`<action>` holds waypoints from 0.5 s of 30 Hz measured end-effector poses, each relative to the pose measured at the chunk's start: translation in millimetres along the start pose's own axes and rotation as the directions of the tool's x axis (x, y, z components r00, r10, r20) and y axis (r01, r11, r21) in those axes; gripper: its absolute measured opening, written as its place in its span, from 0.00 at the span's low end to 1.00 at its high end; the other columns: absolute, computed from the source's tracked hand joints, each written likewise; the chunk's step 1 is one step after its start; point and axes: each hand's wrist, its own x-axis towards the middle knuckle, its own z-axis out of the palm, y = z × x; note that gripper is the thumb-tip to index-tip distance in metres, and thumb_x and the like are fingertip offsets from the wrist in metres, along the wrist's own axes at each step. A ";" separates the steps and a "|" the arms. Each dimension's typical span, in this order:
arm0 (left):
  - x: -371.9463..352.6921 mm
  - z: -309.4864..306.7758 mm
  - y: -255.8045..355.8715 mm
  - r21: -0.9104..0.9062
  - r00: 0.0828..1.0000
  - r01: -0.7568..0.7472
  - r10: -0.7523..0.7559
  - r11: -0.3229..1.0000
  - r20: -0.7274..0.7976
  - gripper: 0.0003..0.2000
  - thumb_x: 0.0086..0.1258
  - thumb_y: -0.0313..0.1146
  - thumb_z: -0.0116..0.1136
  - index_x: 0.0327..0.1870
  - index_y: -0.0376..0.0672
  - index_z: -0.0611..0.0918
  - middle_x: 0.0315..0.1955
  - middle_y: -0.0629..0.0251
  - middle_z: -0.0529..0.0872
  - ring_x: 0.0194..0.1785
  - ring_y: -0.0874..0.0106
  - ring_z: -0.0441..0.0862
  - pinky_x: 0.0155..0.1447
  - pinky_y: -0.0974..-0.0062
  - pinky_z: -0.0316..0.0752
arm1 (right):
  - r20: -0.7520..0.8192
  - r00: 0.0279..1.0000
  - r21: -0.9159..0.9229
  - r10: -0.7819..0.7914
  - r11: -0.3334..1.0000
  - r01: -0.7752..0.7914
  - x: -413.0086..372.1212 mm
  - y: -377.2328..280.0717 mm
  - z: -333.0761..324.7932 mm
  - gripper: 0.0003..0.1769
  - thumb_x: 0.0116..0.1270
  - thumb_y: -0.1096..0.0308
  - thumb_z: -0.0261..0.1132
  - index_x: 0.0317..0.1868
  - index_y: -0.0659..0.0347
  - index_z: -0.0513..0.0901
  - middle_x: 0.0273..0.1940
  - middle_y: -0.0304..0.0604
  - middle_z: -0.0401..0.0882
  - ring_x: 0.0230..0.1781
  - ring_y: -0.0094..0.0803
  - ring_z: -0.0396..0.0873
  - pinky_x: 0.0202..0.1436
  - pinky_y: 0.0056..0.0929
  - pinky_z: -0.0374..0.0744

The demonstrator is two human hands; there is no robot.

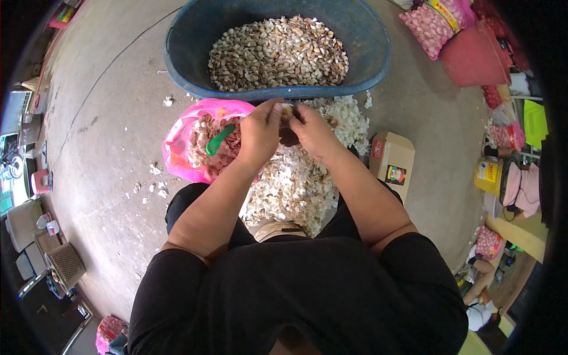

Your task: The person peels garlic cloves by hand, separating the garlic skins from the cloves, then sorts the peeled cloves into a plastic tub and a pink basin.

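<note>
My left hand and my right hand meet in front of me, fingers pinched together. Between the fingertips is a small pale piece of garlic, mostly covered by them. Just beyond, a large blue tub holds a heap of loose garlic cloves. Beside my left hand stands an open pink plastic bag of papery skins, with a green-handled tool lying on top. Below my hands, dry garlic skins pile up between my legs.
A cardboard box stands by my right knee. At the upper right are a pink net sack of garlic bulbs and a red tub. Skin scraps dot the concrete floor. A yellow container and shelving line the right side.
</note>
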 end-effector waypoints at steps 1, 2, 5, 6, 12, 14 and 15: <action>-0.9 -1.3 2.8 0.285 0.982 -0.188 0.181 0.940 0.052 0.12 0.64 0.33 0.48 0.42 0.34 0.75 0.30 0.48 0.79 0.31 0.59 0.79 0.36 0.69 0.73 | -0.059 0.998 -0.088 -0.036 0.996 0.031 0.0 0.6 -2.8 0.12 0.56 0.68 0.55 0.37 0.69 0.72 0.30 0.55 0.75 0.29 0.41 0.75 0.36 0.33 0.72; -1.6 -1.3 2.3 0.338 0.976 -0.219 0.202 0.915 0.085 0.11 0.64 0.32 0.47 0.42 0.35 0.75 0.29 0.49 0.79 0.31 0.59 0.79 0.36 0.69 0.73 | -0.054 0.997 -0.124 -0.056 0.991 0.049 -1.1 -0.2 -4.3 0.12 0.56 0.67 0.55 0.36 0.68 0.72 0.29 0.53 0.76 0.28 0.39 0.75 0.34 0.32 0.73; -5.0 -2.7 8.7 0.464 0.960 -0.274 0.208 0.843 0.189 0.08 0.64 0.32 0.45 0.38 0.37 0.73 0.26 0.50 0.79 0.31 0.55 0.78 0.35 0.67 0.71 | 0.053 0.996 -0.074 0.074 0.995 -0.070 -8.3 -20.8 -7.8 0.11 0.57 0.66 0.56 0.35 0.66 0.73 0.26 0.47 0.76 0.24 0.35 0.75 0.28 0.31 0.74; -5.4 -4.4 13.5 0.441 0.959 -0.264 0.185 0.858 0.214 0.08 0.64 0.32 0.45 0.38 0.37 0.73 0.25 0.50 0.78 0.31 0.55 0.78 0.35 0.67 0.71 | 0.168 0.960 0.033 0.226 0.971 -0.235 -11.6 -33.8 -12.3 0.10 0.57 0.66 0.56 0.34 0.64 0.73 0.25 0.45 0.76 0.23 0.33 0.75 0.25 0.30 0.75; -3.6 -14.0 16.7 0.310 0.908 -0.238 0.098 0.921 0.408 0.10 0.65 0.35 0.47 0.34 0.37 0.72 0.22 0.52 0.76 0.28 0.60 0.76 0.33 0.68 0.70 | 0.488 0.785 0.052 0.382 0.885 -0.463 -17.5 -39.0 -25.5 0.07 0.59 0.64 0.55 0.33 0.59 0.73 0.21 0.37 0.72 0.16 0.24 0.70 0.16 0.22 0.70; -0.5 -16.2 18.6 0.264 0.900 -0.181 0.052 0.947 0.432 0.11 0.64 0.37 0.47 0.32 0.36 0.72 0.21 0.46 0.76 0.31 0.50 0.75 0.33 0.63 0.69 | 0.545 0.761 0.092 0.351 0.877 -0.471 -20.8 -38.6 -23.6 0.07 0.60 0.65 0.54 0.32 0.58 0.72 0.19 0.35 0.69 0.14 0.22 0.66 0.14 0.20 0.66; -1.4 -16.8 20.1 0.276 0.904 -0.189 0.057 0.943 0.424 0.12 0.64 0.37 0.47 0.31 0.36 0.72 0.21 0.48 0.76 0.29 0.52 0.75 0.32 0.64 0.69 | 0.579 0.742 0.186 0.338 0.831 -0.524 -21.5 -34.7 -22.6 0.07 0.60 0.65 0.54 0.32 0.58 0.72 0.18 0.34 0.67 0.13 0.22 0.63 0.13 0.19 0.64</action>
